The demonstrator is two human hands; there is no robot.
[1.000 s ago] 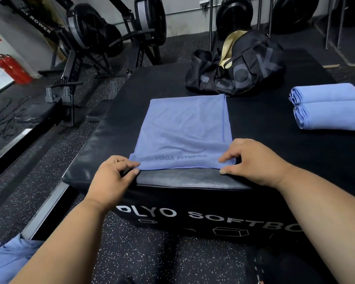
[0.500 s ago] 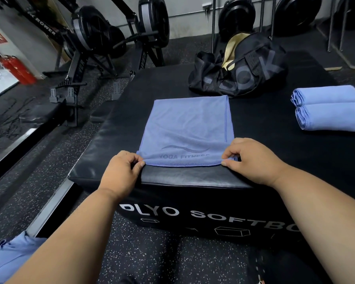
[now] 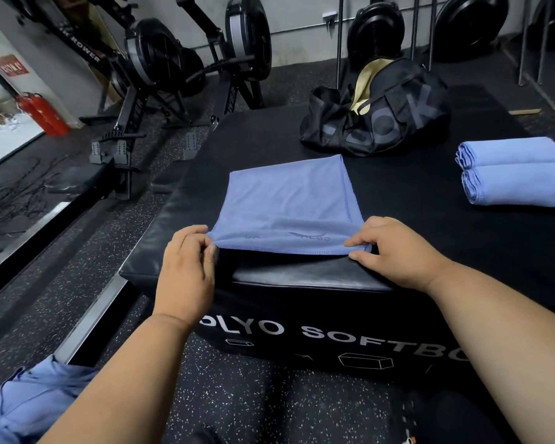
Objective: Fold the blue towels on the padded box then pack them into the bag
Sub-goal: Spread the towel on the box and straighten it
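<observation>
A blue towel (image 3: 285, 200), folded lengthwise, lies on the black padded box (image 3: 302, 278). Its near edge is lifted off the box. My left hand (image 3: 188, 267) pinches the near left corner, and my right hand (image 3: 394, 248) pinches the near right corner. Two folded blue towels (image 3: 519, 171) lie side by side at the right of the box top. The black bag (image 3: 378, 113) sits open at the far side of the box, its tan lining showing.
Rowing machines (image 3: 161, 68) stand on the floor to the far left, with red fire extinguishers (image 3: 42, 115) by the wall. More blue cloth (image 3: 32, 398) lies at the lower left. Speckled rubber floor surrounds the box.
Both hands have raised the towel's near edge off the box and carried it slightly away from me; the printed logo now curls under the lifted edge.
</observation>
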